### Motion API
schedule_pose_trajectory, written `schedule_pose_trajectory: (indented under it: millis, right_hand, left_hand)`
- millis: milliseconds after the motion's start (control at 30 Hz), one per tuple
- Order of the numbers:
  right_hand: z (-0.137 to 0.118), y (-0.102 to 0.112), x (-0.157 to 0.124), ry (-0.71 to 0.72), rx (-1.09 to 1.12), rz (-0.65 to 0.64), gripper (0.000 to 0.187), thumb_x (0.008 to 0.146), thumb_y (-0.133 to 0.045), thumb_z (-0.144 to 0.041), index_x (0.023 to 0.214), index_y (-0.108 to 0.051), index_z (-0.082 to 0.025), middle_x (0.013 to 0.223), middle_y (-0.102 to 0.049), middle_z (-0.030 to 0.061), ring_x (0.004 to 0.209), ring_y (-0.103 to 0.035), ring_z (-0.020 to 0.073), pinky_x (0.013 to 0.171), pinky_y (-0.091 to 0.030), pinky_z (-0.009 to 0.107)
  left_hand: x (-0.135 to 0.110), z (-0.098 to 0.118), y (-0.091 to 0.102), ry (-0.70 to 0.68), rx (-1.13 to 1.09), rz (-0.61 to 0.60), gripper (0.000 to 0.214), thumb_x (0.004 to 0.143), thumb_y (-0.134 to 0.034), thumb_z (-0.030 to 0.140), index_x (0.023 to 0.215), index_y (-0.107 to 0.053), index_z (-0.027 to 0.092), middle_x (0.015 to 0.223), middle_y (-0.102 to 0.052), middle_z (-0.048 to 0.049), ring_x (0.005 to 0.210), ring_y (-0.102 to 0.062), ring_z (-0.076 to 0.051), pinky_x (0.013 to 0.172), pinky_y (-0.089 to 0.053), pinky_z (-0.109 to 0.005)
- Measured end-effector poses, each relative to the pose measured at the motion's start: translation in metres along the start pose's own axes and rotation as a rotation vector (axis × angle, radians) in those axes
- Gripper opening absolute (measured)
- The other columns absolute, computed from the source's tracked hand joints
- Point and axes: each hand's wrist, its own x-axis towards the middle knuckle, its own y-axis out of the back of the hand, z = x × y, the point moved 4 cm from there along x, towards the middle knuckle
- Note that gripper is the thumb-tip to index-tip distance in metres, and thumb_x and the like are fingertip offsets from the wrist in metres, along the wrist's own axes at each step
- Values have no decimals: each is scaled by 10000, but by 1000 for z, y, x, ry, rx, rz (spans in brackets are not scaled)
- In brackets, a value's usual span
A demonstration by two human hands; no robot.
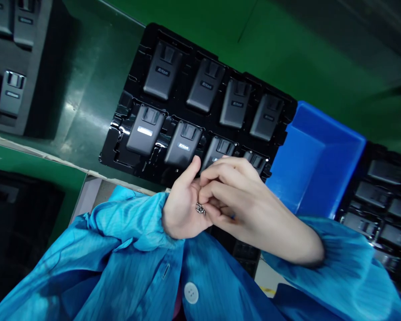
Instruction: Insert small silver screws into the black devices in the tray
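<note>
My left hand [183, 203] and my right hand [234, 196] meet just above my chest, in front of my blue smock [133, 267]. My right fingertips pinch a small silver metal piece [200, 208] against the left palm. Its exact form is too small to tell. My left thumb stands up, and the hand's fingers are hidden behind my right hand. Just beyond my hands lies a black plastic tray [130, 96] holding two rows of dark grey Riton devices [183, 145]. My right hand covers part of the nearest devices.
A blue plastic bin [316, 165] stands to the right of the tray, with more dark devices [377, 196] beyond it. Further devices sit in grey foam [10, 58] at upper left. The tray rests on a green surface [87, 89]. A cardboard edge [36, 154] runs along the left.
</note>
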Motion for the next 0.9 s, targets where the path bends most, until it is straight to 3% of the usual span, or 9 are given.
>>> schedule_pose_trajectory:
  millis: [233,367,467,633,767,900]
  right_hand:
    - [8,19,-2,-15,-72,118,111,893,-606,-139,866,-577,-243,996,-651,48,1087,-577,247,950,-477,431]
    - [34,40,2,-97,-228,206,110,916,-609,-169,849,-571,-248,1003,-642,58,1053,-601,263,963,-452,473]
    - [57,44,13,-136,-321,227,105,913,-614,-178,833,-591,-242,1002,-665,70,1055,-619,290,970,-452,508]
    - [78,33,36,-116,-413,191,122,893,-617,-195,775,-607,-223,984,-686,86,1096,-593,330,954,-472,524]
    - [78,25,48,-85,-496,110,156,901,-565,-178,755,-603,-217,989,-683,99,1115,-568,340,910,-492,505]
    - [73,21,55,-86,-576,18,209,941,-494,-174,787,-632,-202,982,-665,128,1106,-559,345,967,-464,545]
  left_hand:
    - [1,3,-1,20,17,-33,814,1051,-51,517,1245,-661,15,1118,-738,-217,1188,-679,-283,1097,-460,-428]
    - [0,5,2,25,28,31,825,1041,-115,585,1429,-523,-17,1357,-649,-237,1306,-609,-285,1158,-404,-414]
    - [0,7,2,3,29,54,811,1037,-167,600,1493,-456,-6,1456,-571,-233,1355,-570,-288,1169,-394,-403]
    - [-2,10,4,-27,1,71,818,1026,-229,615,1529,-404,-6,1479,-539,-245,1385,-541,-292,1204,-355,-412]
    - [-2,11,6,-26,-8,71,833,1021,-235,626,1529,-401,-13,1480,-539,-242,1387,-537,-296,1205,-361,-417]
    - [-1,12,7,-21,-8,74,837,1022,-237,626,1525,-403,-22,1477,-544,-235,1378,-545,-296,1191,-386,-411]
